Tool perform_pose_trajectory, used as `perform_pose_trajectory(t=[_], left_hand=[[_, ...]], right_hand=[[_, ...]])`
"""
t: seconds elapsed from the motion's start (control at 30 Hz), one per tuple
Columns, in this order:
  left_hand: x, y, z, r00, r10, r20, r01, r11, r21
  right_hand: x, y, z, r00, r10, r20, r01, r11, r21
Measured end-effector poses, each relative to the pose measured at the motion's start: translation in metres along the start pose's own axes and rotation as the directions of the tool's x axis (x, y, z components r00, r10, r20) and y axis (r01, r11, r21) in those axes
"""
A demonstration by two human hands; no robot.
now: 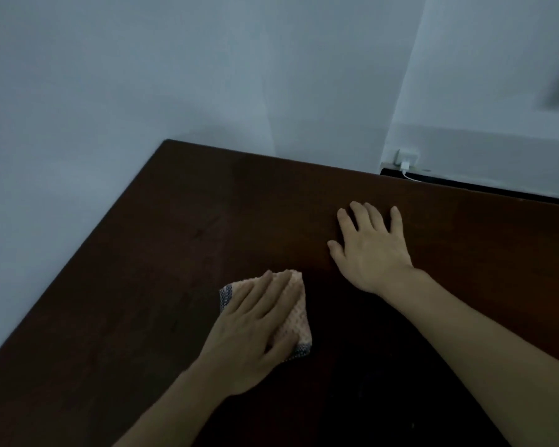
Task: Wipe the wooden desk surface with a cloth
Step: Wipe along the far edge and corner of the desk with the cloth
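left hand (250, 333) flat, fingers straight, pressing down on the cloth (292, 314); pink waffle cloth with dark blue edge strips lies under palm and fingers, sticking out past the fingertips and to the right. right hand (370, 245) open, fingers spread, palm resting on bare desk (175, 253), apart from cloth, nearer the far edge. cloth sits mid-desk, well in from the left edge. white plug (405, 162) at wall behind the desk's far edge.

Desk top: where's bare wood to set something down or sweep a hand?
Bare wood from the cloth and left hand out to the desk left edge and far corner. Also right of the right hand, toward the back edge. Tightest: the gap between the two hands.
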State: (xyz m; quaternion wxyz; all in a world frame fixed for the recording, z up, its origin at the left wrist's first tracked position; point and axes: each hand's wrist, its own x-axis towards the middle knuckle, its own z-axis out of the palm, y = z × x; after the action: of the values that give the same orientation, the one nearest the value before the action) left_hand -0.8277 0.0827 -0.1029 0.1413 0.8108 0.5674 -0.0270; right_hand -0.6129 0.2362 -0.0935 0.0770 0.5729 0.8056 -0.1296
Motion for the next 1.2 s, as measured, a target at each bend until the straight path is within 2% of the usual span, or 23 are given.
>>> perform_pose_trajectory(t=[0.13, 0.27, 0.47, 0.63, 0.8, 0.9, 0.97, 1.03, 1.1, 1.2], left_hand=[[0.051, -0.045, -0.019, 0.989, -0.146, -0.003, 0.146, 0.989, -0.018], [0.115, -0.104, -0.035, 0.955, -0.290, -0.068, 0.292, 0.956, 0.016], [0.190, -0.176, -0.061, 0.939, -0.326, -0.110, 0.330, 0.944, 0.020], [0.215, -0.198, -0.069, 0.947, -0.298, -0.117, 0.303, 0.953, 0.025], [0.170, -0.167, -0.060, 0.967, -0.234, -0.096, 0.238, 0.971, 0.036], [0.106, -0.121, -0.045, 0.995, -0.094, -0.038, 0.094, 0.995, 0.012], [0.060, -0.096, -0.039, 0.998, 0.035, 0.053, -0.035, 0.999, -0.002], [0.039, -0.094, -0.033, 0.991, 0.112, 0.074, -0.114, 0.993, 0.034], [0.053, -0.111, -0.037, 0.991, 0.105, 0.079, -0.110, 0.993, 0.050], [0.108, -0.151, -0.050, 1.000, -0.010, 0.013, 0.010, 1.000, 0.018]], right_hand=[[0.016, -0.016, 0.003, 0.987, -0.152, -0.050, 0.157, 0.982, 0.102], [0.031, -0.024, 0.010, 0.992, -0.118, -0.053, 0.120, 0.992, 0.041], [0.054, -0.030, 0.007, 0.990, -0.132, -0.052, 0.131, 0.991, -0.012], [0.061, -0.031, 0.011, 0.991, -0.120, -0.064, 0.120, 0.993, -0.005], [0.061, -0.031, 0.007, 0.994, -0.108, -0.032, 0.108, 0.994, -0.001], [0.062, -0.031, 0.007, 0.993, -0.111, -0.044, 0.112, 0.994, 0.009], [0.061, -0.030, 0.009, 0.992, -0.119, -0.047, 0.120, 0.993, 0.008], [0.060, -0.031, 0.009, 0.992, -0.117, -0.051, 0.118, 0.993, 0.011], [0.061, -0.032, 0.009, 0.992, -0.113, -0.057, 0.114, 0.993, 0.012], [0.060, -0.032, 0.009, 0.992, -0.109, -0.064, 0.110, 0.994, 0.010]])
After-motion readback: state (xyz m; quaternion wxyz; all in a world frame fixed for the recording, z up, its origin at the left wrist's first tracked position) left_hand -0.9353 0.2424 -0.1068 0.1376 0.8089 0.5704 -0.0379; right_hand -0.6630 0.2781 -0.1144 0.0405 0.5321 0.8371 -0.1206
